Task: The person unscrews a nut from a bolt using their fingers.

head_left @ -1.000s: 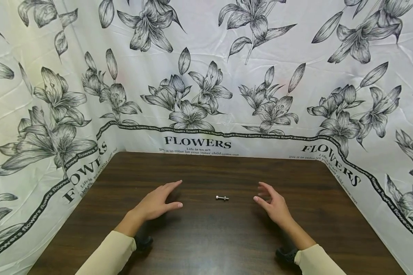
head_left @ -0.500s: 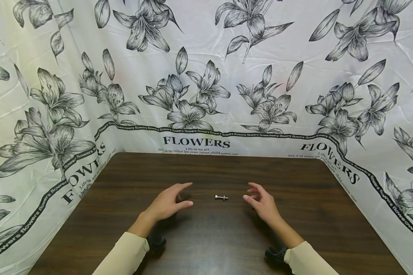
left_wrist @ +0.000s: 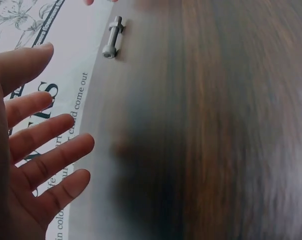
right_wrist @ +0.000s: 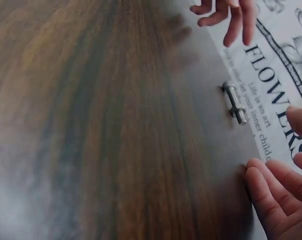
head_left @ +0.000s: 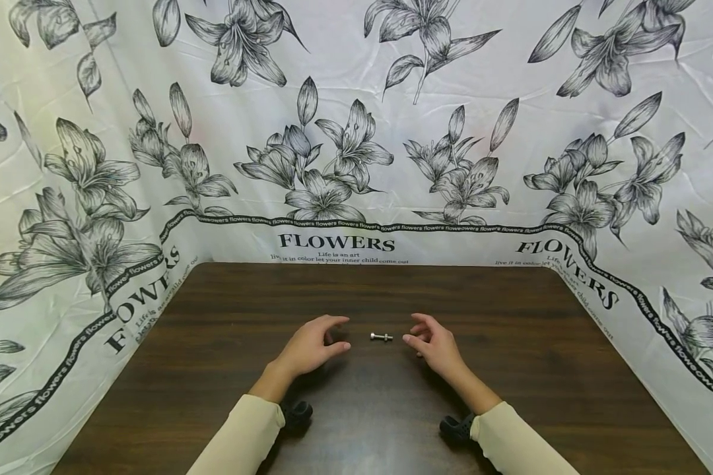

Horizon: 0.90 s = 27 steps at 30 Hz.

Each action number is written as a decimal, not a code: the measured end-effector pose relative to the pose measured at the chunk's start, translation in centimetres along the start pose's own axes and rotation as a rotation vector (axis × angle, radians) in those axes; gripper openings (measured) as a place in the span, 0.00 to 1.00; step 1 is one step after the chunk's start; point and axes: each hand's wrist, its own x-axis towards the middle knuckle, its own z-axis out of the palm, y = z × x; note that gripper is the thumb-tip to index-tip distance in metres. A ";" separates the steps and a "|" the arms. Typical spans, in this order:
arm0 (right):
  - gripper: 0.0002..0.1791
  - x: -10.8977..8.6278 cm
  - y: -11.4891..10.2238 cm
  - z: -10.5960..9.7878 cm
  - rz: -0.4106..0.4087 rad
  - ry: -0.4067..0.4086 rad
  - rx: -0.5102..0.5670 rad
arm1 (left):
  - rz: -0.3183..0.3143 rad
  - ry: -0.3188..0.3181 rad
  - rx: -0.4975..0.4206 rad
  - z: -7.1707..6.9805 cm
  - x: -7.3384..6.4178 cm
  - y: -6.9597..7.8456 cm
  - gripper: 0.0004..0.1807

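Observation:
A small silver bolt point(head_left: 377, 337) with a nut point(left_wrist: 115, 25) threaded near its end lies on the dark wooden table. In the head view its head points left and its threaded end right. My left hand point(head_left: 310, 344) hovers just left of it, thumb and fingers spread apart and holding nothing. On the other side my right hand point(head_left: 435, 343) is closer, its thumb tip right by the bolt's threaded end. Its fingers are loosely bent with nothing between them. The right wrist view shows the bolt point(right_wrist: 234, 102) lying between both hands.
The brown table point(head_left: 356, 422) has its far edge against a white curtain point(head_left: 451, 53) printed with lilies and lettering. That curtain also runs along both sides. A black wrist strap point(head_left: 297, 417) is on the left wrist and another point(head_left: 456, 427) on the right.
Both hands have moved inward toward the bolt, the left one rightward and the right one leftward. The bolt stays in place on the table. The head view has shifted slightly.

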 end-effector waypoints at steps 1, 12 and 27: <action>0.28 0.1 0.0 0.1 -0.003 0.003 0.001 | 0.000 0.006 -0.005 0.2 0.2 0.1 0.29; 0.25 0.8 -0.1 1.3 -0.050 0.000 -0.120 | -0.018 0.034 0.005 1.8 1.1 0.3 0.25; 0.14 1.7 -0.5 2.8 -0.047 -0.063 -0.324 | -0.052 0.055 0.016 3.8 3.0 2.0 0.20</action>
